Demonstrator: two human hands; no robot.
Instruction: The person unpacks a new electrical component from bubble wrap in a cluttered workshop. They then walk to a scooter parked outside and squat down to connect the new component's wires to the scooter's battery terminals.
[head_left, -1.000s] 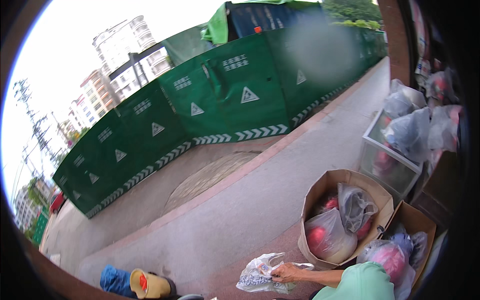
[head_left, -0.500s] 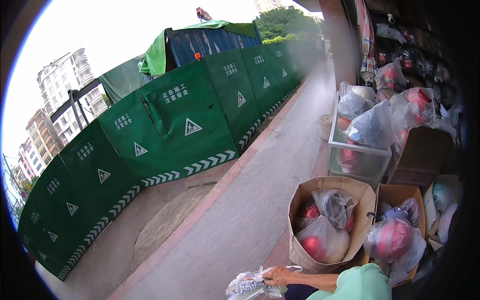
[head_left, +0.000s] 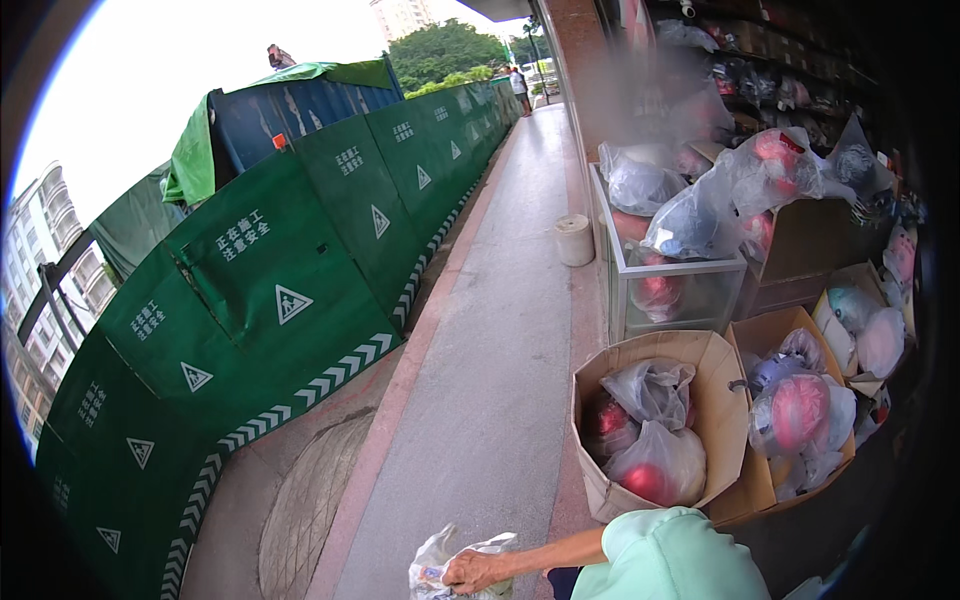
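Observation:
From the lower edge my right arm, in a mint green short sleeve, reaches to the left. My right hand (head_left: 472, 571) is closed on a white plastic bag (head_left: 432, 562) with printing on it, just above the grey walkway; the bag's lower part is cut off by the picture's edge. Part of dark clothing shows under the forearm. Near my arm stands a large open cardboard box (head_left: 712, 430) with red, silver and pale rounded items in clear plastic bags. My left hand is out of view.
To the right is another cardboard box (head_left: 845, 465) with a bagged pink rounded item (head_left: 800, 413). Behind stand a glass case (head_left: 680, 268) piled with bagged items and a round whitish bucket (head_left: 573, 242). A green barrier (head_left: 300, 240) lines the left; a person (head_left: 519, 90) stands far off.
The view has swung to the right, so the barrier and walkway sit further left. The distant person now shows. My right hand still grips the plastic bag, which appears further left.

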